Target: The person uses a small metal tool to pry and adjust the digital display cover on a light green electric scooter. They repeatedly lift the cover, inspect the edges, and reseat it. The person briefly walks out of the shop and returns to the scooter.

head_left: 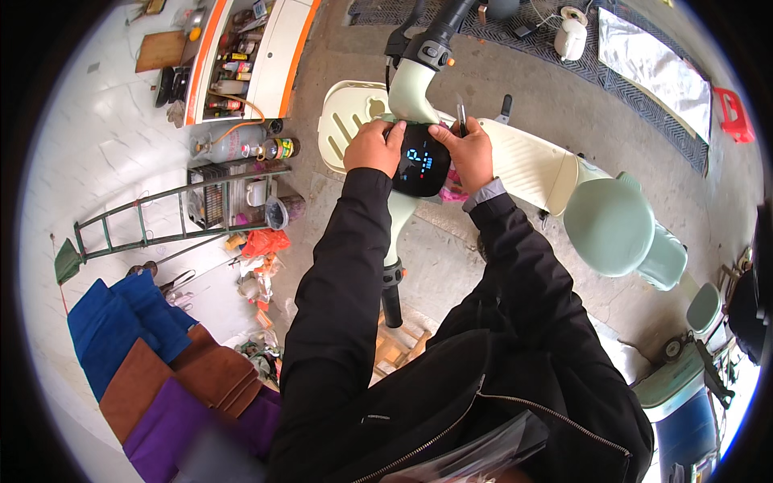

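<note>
The dark display panel (423,169), its figures lit, lay face up over the middle of the pale green handlebar (412,92), directly between the two grips. The left grip (373,148) was narrowed on the panel's upper left edge, thumb on the rim and the other fingertips partly hidden. The right grip (471,151) met the upper right corner with its thumb while holding a slender tool (462,119), which pointed away from the body; how far its remaining fingers curled beneath the panel could not be told. Just below the right grip, a pink item (452,191) showed beside the panel. Farther out, a slotted cream panel (342,133) was seen to the left, and the cream footboard (527,161) extended rightward toward the rounded green seat (609,227). A ladder (165,219) lay well apart at far left.
</note>
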